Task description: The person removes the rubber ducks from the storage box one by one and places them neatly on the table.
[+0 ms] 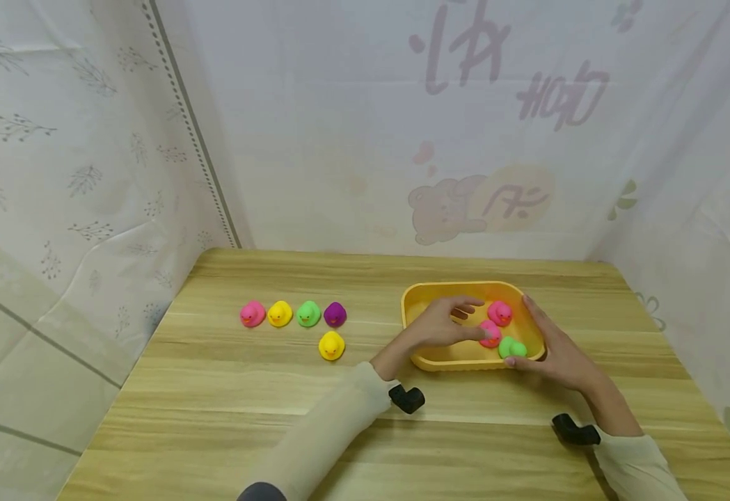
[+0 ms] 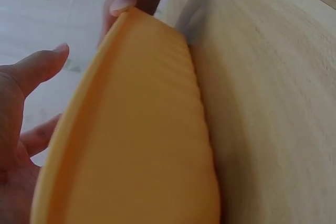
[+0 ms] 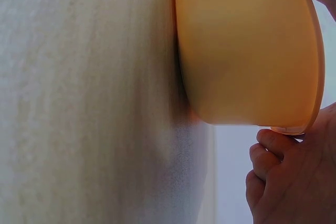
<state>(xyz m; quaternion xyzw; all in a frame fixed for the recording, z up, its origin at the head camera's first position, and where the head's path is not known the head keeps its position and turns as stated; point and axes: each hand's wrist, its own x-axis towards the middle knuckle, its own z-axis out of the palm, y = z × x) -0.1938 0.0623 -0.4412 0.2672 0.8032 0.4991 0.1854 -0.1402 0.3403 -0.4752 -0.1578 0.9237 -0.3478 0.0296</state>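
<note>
by left hand (image 1: 441,325) (fingers apart) | nearer pink duck (image 1: 494,339) | right hand (image 1: 560,353) clamped on tray (image 1: 455,364)

On the pale hanging cloth (image 1: 314,153) behind the desk (image 1: 264,390), large brush-like characters (image 1: 461,49) in faded mauve run up to the top edge of the head view, too faint and cut off to be read with certainty. Lower and to their right stands a smaller slanted word (image 1: 563,95) in the same mauve, where an H and an O can be made out but the remaining letters cannot be told surely. Beside a printed pink bear (image 1: 441,212), a pale peach disc (image 1: 540,181) carries one more stroke-drawn sign (image 1: 515,203), its meaning unclear.
</note>
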